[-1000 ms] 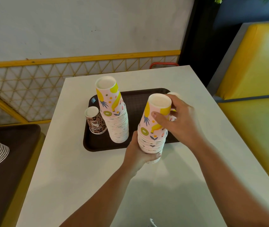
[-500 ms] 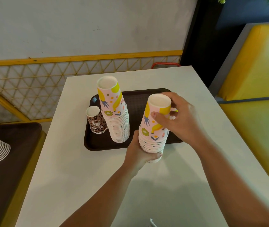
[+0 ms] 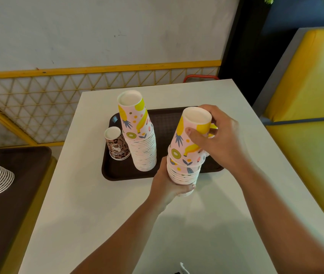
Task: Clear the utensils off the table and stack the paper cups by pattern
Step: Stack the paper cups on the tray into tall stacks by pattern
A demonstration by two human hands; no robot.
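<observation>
Head view: a short stack of fruit cups (image 3: 185, 167) is gripped at the bottom by the left hand (image 3: 169, 186), above the near edge of the brown tray (image 3: 117, 173). Its top cup (image 3: 193, 135) is gripped by the right hand (image 3: 218, 139). A tall fruit stack (image 3: 139, 135) and a spotted cup (image 3: 115, 145) are set on the tray, on the white table (image 3: 98, 204).

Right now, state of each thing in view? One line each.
Left hand: grips the bottom of the held fruit-print stack.
Right hand: grips the top cup of that stack.
Held fruit-print stack: upside down, nested, at the tray's near edge.
Tall fruit-print stack: upside down, on the tray.
Leopard-print cup: upside down, on the tray.
Tray: flat on the table.
</observation>
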